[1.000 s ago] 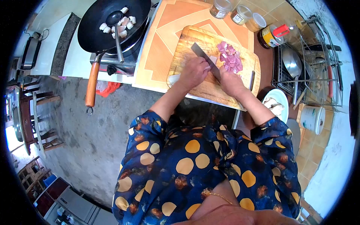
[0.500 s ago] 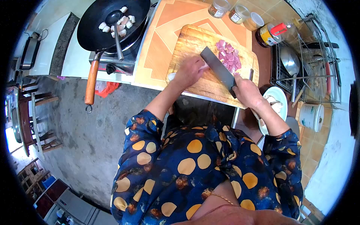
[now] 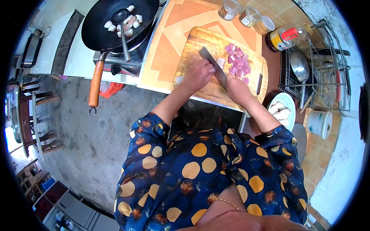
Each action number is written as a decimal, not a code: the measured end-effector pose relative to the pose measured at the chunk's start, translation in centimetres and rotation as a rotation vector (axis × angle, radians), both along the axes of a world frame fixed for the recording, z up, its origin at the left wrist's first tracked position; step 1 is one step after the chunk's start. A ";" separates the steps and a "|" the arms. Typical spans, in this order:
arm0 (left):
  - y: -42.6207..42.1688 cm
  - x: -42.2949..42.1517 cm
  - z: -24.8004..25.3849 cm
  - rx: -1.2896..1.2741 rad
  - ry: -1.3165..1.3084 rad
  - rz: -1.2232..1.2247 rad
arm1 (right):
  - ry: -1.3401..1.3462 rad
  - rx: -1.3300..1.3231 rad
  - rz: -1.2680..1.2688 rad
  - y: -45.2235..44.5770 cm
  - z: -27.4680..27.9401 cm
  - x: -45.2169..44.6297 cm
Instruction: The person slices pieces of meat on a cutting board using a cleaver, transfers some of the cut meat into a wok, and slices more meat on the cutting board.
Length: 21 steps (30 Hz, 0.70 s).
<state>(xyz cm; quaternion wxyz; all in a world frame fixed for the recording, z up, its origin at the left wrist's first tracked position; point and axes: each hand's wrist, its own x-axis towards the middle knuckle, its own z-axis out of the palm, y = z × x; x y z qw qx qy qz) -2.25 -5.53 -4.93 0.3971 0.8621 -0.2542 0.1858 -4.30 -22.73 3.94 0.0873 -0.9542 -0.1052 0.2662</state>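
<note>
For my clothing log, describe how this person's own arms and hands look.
The left hand and right hand are bare, without gloves; no watch or bracelet shows at either wrist. The forearms are uncovered. The loose sleeves end around the elbows, dark blue with round yellow and cream dots and rusty-brown blotches.

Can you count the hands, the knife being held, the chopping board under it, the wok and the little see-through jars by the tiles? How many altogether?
Hands: 2, the left hand and right hand
Knife: 1
Chopping board: 1
Wok: 1
See-through jars: 3
Total: 8
</note>
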 end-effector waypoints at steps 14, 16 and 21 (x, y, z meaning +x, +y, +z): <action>1.9 -1.1 1.0 0.037 0.046 -0.062 | -0.094 0.070 0.025 -3.2 4.2 -2.7; 1.8 -0.8 0.6 0.003 0.026 -0.073 | -0.071 0.025 0.053 -2.4 4.2 -2.7; 1.8 -0.8 0.5 -0.029 0.009 -0.066 | -0.031 0.021 0.026 -2.0 3.6 -2.9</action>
